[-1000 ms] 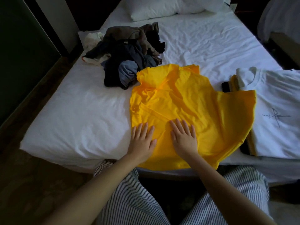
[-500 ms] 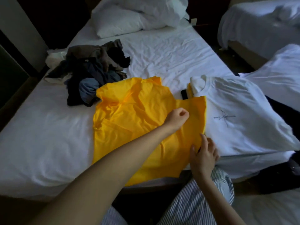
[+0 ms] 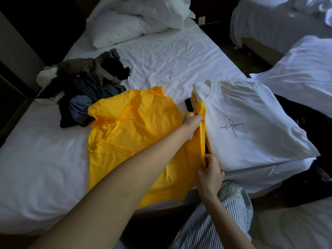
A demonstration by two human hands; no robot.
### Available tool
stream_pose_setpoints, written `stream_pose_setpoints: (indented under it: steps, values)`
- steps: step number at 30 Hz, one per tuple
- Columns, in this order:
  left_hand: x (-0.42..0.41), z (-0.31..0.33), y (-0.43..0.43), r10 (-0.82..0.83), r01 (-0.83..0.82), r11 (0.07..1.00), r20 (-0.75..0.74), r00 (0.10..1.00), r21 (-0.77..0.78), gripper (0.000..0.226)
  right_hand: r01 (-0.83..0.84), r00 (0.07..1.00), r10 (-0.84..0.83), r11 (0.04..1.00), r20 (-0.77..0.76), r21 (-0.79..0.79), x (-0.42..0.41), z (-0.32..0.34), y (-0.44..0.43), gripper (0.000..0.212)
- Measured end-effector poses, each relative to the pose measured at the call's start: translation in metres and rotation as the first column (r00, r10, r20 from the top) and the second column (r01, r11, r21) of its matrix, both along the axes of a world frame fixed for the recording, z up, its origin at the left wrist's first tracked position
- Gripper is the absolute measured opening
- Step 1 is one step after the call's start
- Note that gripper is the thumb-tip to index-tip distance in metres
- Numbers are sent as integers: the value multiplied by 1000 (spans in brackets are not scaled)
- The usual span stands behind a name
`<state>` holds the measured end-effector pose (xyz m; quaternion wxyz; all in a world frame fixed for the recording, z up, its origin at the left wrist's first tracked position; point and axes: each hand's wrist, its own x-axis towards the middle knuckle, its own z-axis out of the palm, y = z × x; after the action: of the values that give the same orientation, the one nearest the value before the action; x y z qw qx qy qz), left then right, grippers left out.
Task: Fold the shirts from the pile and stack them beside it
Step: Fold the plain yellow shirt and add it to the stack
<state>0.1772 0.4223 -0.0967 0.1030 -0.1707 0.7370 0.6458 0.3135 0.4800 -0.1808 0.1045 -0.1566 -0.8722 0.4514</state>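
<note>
Right now the yellow shirt (image 3: 136,141) lies spread on the white bed sheet (image 3: 161,60), mid-view, its near hem reaching the mattress edge. Both hands work its three-o'clock side. The left hand (image 3: 193,121), arm crossed over the cloth, pinches the far end of that edge between thumb and curled fingers. The right hand (image 3: 210,173) pinches the near end the same way, and the edge stands up as a ridge between them.

Touching that ridge at three o'clock sits the stack topped by a folded white T-shirt (image 3: 251,123). The pile of dark clothes (image 3: 86,90) lies at ten o'clock, a pillow (image 3: 116,31) at twelve.

The likely risks are two. A pinch could catch a layer of the stack and drag it askew, or uneven pulls could leave a slanted, bunched fold.
</note>
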Motion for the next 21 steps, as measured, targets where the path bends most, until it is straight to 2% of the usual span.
stream_pose_setpoints:
  steps: [2, 5, 8, 11, 14, 15, 17, 18, 21]
  values:
    - [15, 7, -19, 58, -42, 978, -74, 996, 203, 24, -39, 997, 39, 999, -64, 9, 3, -2, 2, 27]
    - [60, -4, -68, 245, -188, 868, -66, 967, 460, 27, -157, 959, 197, 968, -203, 198, 9, -6, 9, 33]
    - [119, -44, -115, 450, -456, 736, 142, 881, 501, 29, -272, 879, 414, 844, -238, 462, 16, -13, 15, 32]
    - [147, -57, -133, 423, -509, 681, 284, 860, 527, 23, -388, 835, 533, 744, -134, 544, 22, -17, 12, 32]
    - [131, -48, -143, 450, -545, 699, 308, 838, 463, 15, -453, 854, 520, 764, -23, 459, 22, -11, 5, 47]
    - [122, -45, -146, 491, -573, 718, 295, 819, 396, 19, -457, 864, 504, 780, 3, 429, 22, -9, 3, 52]
    - [108, -42, -152, 541, -595, 763, 253, 802, 252, 47, -467, 871, 489, 797, 44, 382, 19, -6, 0, 58]
    - [101, -41, -156, 550, -597, 778, 245, 798, 195, 53, -479, 870, 489, 803, 67, 355, 18, -5, -1, 60]
    - [83, -28, -157, 553, -590, 802, 254, 793, 94, 47, -513, 858, 499, 823, 123, 243, 17, -2, 1, 66]
